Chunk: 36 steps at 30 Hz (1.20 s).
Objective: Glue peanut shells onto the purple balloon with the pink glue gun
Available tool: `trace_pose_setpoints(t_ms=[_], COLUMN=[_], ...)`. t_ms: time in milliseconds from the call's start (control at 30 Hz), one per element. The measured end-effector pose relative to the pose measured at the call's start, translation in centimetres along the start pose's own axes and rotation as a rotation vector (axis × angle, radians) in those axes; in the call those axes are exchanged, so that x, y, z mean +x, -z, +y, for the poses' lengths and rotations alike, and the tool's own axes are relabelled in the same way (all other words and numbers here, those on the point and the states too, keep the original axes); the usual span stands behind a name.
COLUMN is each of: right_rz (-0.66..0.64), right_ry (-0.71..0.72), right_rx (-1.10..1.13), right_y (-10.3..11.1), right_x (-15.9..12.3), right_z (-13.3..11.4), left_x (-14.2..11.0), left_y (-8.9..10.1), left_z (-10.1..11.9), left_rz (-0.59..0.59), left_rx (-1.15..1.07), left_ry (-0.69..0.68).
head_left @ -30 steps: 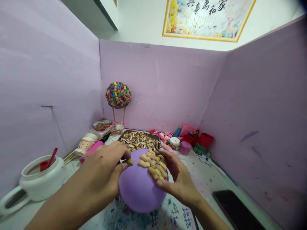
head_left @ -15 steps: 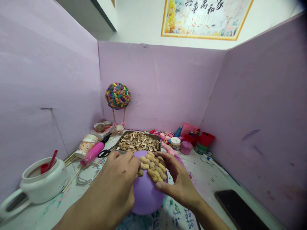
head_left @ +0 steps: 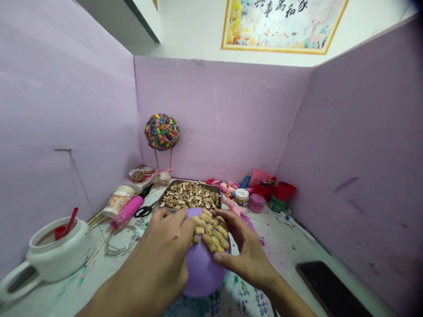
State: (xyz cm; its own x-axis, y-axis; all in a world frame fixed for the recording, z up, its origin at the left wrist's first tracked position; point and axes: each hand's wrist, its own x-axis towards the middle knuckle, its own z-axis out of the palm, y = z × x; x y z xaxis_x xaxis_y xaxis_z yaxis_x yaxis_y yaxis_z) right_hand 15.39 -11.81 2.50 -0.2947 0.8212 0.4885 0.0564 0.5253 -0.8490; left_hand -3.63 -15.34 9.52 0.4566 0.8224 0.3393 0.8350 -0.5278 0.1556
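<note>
We have the purple balloon toward the table's near edge, our right hand clasping its peanut-covered side. Our left hand's fingers bunch beside a peanut; whether they pinch it, we cannot tell. Toward the far edge lies a tray of shells.

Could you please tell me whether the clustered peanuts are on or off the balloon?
On: the peanuts lie against the upper part of the balloon, its bare purple showing below.
</note>
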Motion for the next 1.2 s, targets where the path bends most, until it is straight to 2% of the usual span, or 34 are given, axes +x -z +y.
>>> trace_pose_setpoints(t_ms=[467,733,867,1033,1200], right_rz=[-0.001,-0.003,-0.034,-0.095,-0.118], right_ry=[0.003,0.008,-0.022,-0.033,-0.040], right_rx=[-0.023,-0.018,0.079,0.142,0.123], right_y=[0.0,0.0,0.9,2.5,2.9], right_x=[-0.1,-0.2,0.1,0.4,0.4], right_z=[-0.1,0.2,0.9,1.6,1.3], left_x=[0.1,0.5,0.6,0.3,0.7], left_y=[-0.3,-0.3,0.6,2.3,1.4], left_z=[0.2,0.0,-0.6,-1.6,-1.1], left_rz=[0.019,0.042,0.041,0.089,0.025], left_rx=[0.054,0.115,-0.006,-0.143,-0.146], left_ry=[-0.080,-0.239,-0.291,-0.169,-0.161])
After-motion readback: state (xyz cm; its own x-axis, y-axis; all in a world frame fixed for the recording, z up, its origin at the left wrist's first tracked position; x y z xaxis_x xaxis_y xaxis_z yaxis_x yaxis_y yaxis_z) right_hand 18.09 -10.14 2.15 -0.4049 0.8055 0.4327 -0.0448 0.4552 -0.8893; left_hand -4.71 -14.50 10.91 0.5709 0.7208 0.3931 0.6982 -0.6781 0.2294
